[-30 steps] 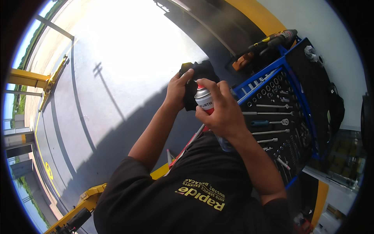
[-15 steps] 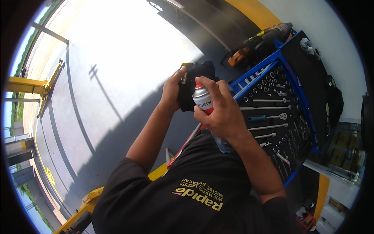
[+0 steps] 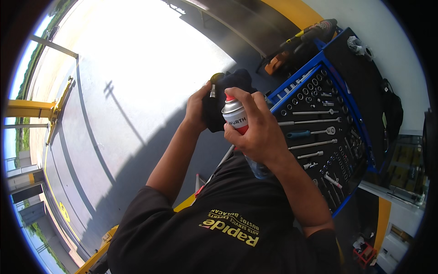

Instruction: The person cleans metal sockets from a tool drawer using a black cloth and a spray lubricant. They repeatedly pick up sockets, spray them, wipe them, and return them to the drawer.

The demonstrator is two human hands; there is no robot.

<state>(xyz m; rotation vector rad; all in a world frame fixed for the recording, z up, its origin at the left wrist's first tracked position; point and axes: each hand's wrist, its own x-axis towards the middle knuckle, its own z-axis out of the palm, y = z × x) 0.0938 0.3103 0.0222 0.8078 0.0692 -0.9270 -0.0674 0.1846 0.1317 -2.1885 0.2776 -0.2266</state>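
Observation:
My right hand (image 3: 263, 132) is wrapped round a spray can (image 3: 233, 116) with a silver, white and red body. Its index finger rests on the red nozzle, and the can leans with its top away from me. Just left of it, my left hand (image 3: 196, 109) grips a bunched black cloth (image 3: 235, 81). A small shiny metal fitting (image 3: 213, 91) shows against the cloth beside the left fingertips, with a bit of yellow above it. The nozzle is close to the cloth; I cannot make out any spray.
To the right stands a blue tool cabinet (image 3: 326, 59) whose black tray holds sockets, a ratchet (image 3: 310, 133) and several bars. A crumpled white wad (image 3: 358, 46) lies on its top. Yellow lift arms (image 3: 32, 108) stand at the left. Sunlit grey floor (image 3: 132, 82) spreads ahead.
Both hands have shifted slightly left with the cloth and the can. The metal fitting now shows more plainly. The view has turned a little.

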